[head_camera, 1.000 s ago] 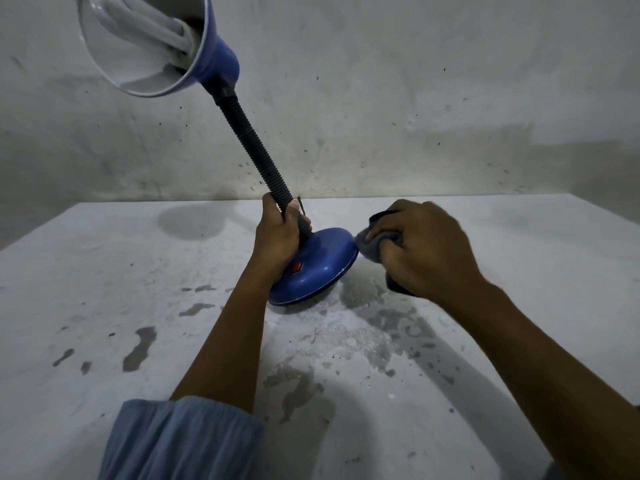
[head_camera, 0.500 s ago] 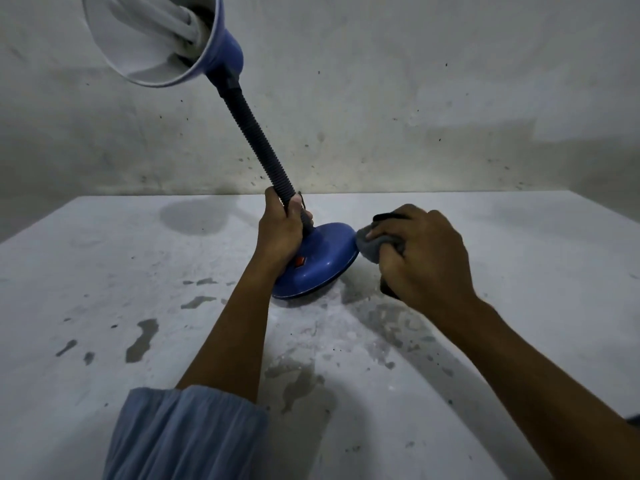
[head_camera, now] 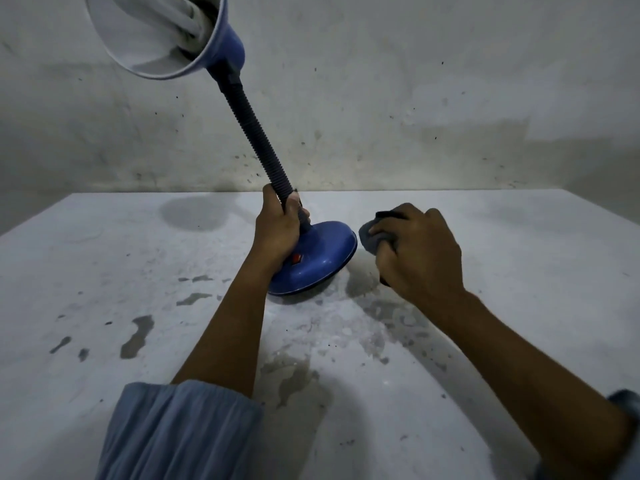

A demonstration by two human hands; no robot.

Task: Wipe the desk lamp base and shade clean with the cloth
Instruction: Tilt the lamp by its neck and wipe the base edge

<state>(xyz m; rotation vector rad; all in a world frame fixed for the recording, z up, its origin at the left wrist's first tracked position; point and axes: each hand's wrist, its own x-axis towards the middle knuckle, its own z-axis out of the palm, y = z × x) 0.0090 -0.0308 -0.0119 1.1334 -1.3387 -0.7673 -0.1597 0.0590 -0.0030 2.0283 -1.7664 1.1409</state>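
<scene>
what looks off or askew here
The lamp base is tipped, its right edge lifted off the stained table, because the left hand grips the neck and leans it. The right hand holds the cloth just clear.

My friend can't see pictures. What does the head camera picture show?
A left hand grips a blue desk lamp's black neck, tilting its base on a stained white table. The right hand holds a grey cloth just beside the base.

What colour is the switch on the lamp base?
Red, on the blue lamp base; switch shows in the head view.
</scene>
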